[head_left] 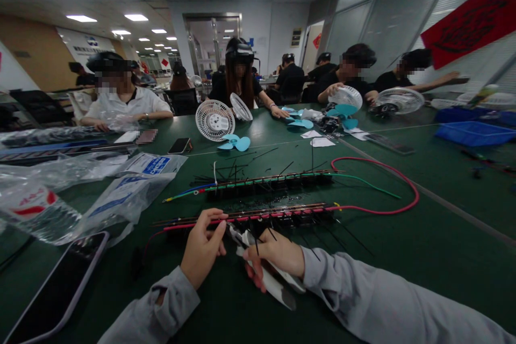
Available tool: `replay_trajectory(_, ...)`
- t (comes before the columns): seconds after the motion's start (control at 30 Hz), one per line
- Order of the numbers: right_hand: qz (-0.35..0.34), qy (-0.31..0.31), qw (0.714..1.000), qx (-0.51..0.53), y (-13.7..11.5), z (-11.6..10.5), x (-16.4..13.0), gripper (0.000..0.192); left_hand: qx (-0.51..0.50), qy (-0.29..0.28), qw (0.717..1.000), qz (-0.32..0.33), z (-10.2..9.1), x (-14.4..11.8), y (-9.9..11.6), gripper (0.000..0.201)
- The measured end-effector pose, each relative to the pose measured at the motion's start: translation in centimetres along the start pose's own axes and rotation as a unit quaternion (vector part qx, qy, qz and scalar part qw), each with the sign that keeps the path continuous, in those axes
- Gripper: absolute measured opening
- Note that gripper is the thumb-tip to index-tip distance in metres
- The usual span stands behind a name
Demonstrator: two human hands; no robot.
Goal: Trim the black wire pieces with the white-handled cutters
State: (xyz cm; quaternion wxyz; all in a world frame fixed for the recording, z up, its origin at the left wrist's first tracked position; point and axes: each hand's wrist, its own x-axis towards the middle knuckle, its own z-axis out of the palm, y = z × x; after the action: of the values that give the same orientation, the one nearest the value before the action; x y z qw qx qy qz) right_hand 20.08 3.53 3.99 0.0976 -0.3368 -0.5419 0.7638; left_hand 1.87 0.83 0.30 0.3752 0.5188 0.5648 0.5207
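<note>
My left hand [203, 247] pinches the left part of a long bundle of red wires [282, 212] lying on a black strip with cable ties. My right hand [276, 258] grips a pair of white-handled cutters [268, 279], their tip close to the bundle by my left fingers. A second bundle with green wires [266, 183] lies parallel just behind. A red cable [403, 183] loops off to the right. Loose black cable ties are scattered around both bundles.
A phone [56, 290] lies at the near left beside clear plastic bags [113, 193]. White fan grilles [215, 120] and blue fan blades [236, 142] stand further back. Blue trays [475, 131] sit at the right. Several people work around the green table [443, 236].
</note>
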Motion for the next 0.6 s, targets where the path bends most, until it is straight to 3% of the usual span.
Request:
replay_trajectory(0.17,0.004,-0.057,0.998,-0.007,-0.1,-0.7,0.2,0.036,-0.008,-0.001,1.0,-0.002,0.0,0.0,0.0,0.031)
replay_trajectory(0.27,0.027,-0.105,0.992,0.069,0.3,-1.2,0.5,0.033,-0.013,-0.002,1.0,-0.003,-0.1,0.0,-0.1,0.03)
replay_trajectory(0.4,0.027,-0.123,0.982,0.144,0.9,-1.2,0.6,0.026,-0.015,-0.005,1.0,-0.007,-0.2,0.1,-0.2,0.029)
replay_trajectory(0.6,0.018,-0.129,0.98,0.152,0.8,-1.1,0.4,0.021,-0.021,-0.005,1.0,-0.009,-0.2,0.0,-0.1,0.026)
